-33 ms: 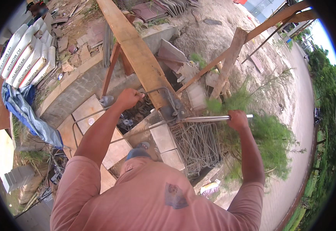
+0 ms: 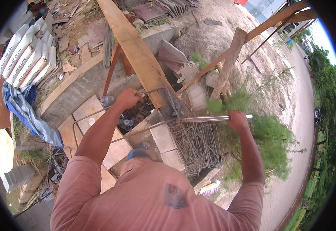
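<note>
My left hand [image 2: 127, 98] is closed on a bent steel bar [image 2: 156, 89] that forms an open rectangular loop reaching down to the left. The bar runs through a dark metal fitting [image 2: 173, 112] on the lower end of a long wooden plank [image 2: 131, 54]. My right hand [image 2: 237, 119] grips a shiny metal pipe [image 2: 210, 118], which extends rightward from that fitting. Below the pipe lies a tangled pile of bent steel loops [image 2: 195, 148]. Pale tiles [image 2: 164, 142] are beside the pile, and my foot in a sandal [image 2: 144, 145] shows beyond my shirt front.
Stacked white sacks [image 2: 23, 54] and a blue-grey tarp [image 2: 39, 119] lie left; a person [image 2: 37, 11] is partly visible behind them. Timber braces [image 2: 233, 57], a sand mound [image 2: 276, 96] and a green bushy plant [image 2: 264, 146] are right, beside a paved path [image 2: 299, 154]. A concrete wall [image 2: 68, 84] curves behind.
</note>
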{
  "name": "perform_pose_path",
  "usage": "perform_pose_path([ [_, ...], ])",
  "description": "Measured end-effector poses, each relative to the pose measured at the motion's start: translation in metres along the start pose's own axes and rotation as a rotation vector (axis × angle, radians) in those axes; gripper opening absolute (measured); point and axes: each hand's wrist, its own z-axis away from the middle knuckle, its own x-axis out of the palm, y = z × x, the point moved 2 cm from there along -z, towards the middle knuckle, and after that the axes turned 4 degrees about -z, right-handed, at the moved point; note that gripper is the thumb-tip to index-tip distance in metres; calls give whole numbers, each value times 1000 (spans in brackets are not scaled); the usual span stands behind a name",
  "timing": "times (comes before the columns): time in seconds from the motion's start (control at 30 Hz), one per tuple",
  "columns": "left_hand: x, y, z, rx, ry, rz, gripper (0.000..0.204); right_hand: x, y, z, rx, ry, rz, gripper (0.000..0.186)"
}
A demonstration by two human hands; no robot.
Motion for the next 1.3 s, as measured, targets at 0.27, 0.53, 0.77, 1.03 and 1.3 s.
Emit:
perform_pose_path([
  [0.27,9,-12,-3,62,185,-119,39,7,4,-8,17,-11,-59,10],
  [0.53,4,-3,-2,115,179,-132,39,28,36,5,158,247,11,6],
  [0.77,5,-35,-24,250,196,-201,42,13,7,7,257,313,46,7],
  [1.03,7,-36,-39,282,194,-118,48,33,-13,68,520,222,35,8],
  [1.3,11,-20,-40,363,168,-181,46,50,-198,211,936,388,-88,14],
])
